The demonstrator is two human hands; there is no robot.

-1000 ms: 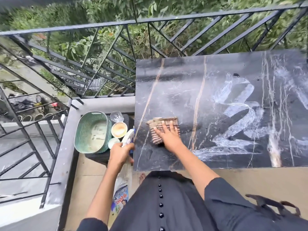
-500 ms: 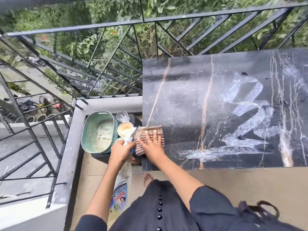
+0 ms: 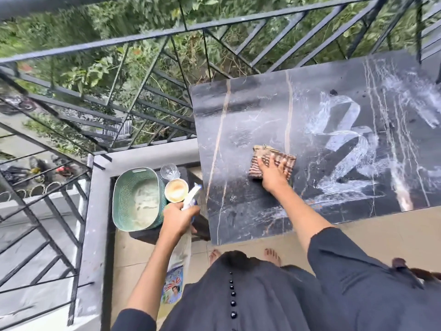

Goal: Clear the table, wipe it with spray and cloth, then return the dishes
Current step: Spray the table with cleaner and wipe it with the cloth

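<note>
Head, right hand [image 3: 274, 176] flat on cloth [image 3: 255, 166], left hand [image 3: 177, 218] gripping spray bottle [image 3: 192, 195], bowl [image 3: 176, 190] (tan inside)

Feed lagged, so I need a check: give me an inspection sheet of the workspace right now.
Surface: black marble table, white foam streaks on its right part.
Job's things: striped cloth flat on the table; basket, bowl and glass on a low stand to its left.
Clutter: dark specks near the far edge.
Grippers: left hand grips spray bottle; right hand presses the cloth, fingers straight.
Cables: nothing seen.
Surroundings: black railing, greenery beyond.
</note>
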